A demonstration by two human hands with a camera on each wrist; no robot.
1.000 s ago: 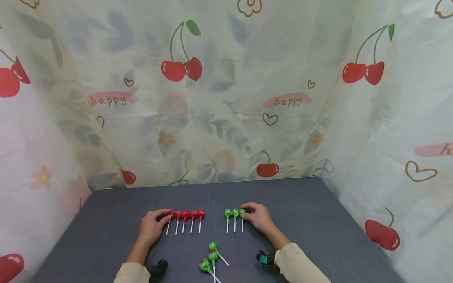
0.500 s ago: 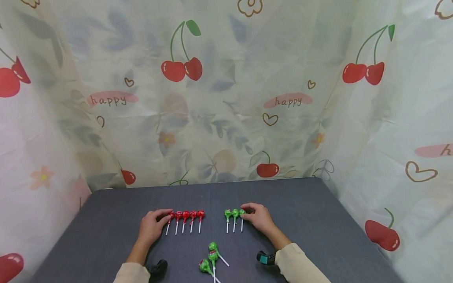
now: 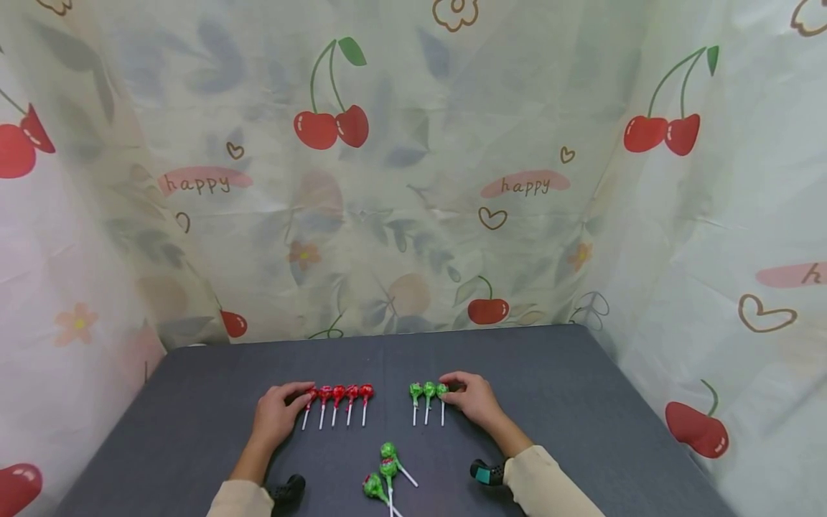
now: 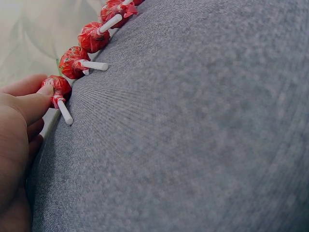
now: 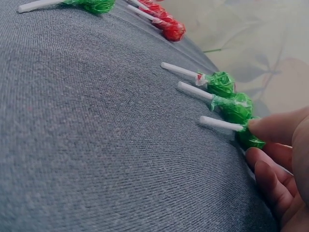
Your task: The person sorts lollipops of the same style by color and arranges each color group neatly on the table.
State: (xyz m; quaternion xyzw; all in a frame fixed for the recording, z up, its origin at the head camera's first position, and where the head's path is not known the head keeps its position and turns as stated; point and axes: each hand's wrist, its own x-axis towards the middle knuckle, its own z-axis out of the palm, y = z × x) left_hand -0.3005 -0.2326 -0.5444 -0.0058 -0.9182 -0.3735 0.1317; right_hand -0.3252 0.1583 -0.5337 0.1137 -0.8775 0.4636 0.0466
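Observation:
Several red-wrapped lollipops (image 3: 339, 393) lie in a row on the grey cloth, white sticks toward me. At the row's left end my left hand (image 3: 276, 415) pinches the head of the outermost red lollipop (image 4: 60, 89) between thumb and fingers. To the right, three green lollipops (image 3: 429, 391) form a second row with sticks pointing the same way. My right hand (image 3: 477, 398) pinches the head of the rightmost green lollipop (image 5: 250, 137), thumb on its wrapper near the stick. Three more green lollipops (image 3: 389, 468) lie in a loose, overlapping pile nearer me, between the hands.
The grey cloth-covered table (image 3: 213, 416) reaches back to a hanging curtain (image 3: 400, 215) printed with cherries, which also closes off both sides. A dark strap device (image 3: 486, 472) sits at the right wrist, and another dark device (image 3: 288, 492) at the left.
Both hands stay at the outer ends of the two rows. The green lollipop at the right hand shifts very slightly; the pile stays as it was.

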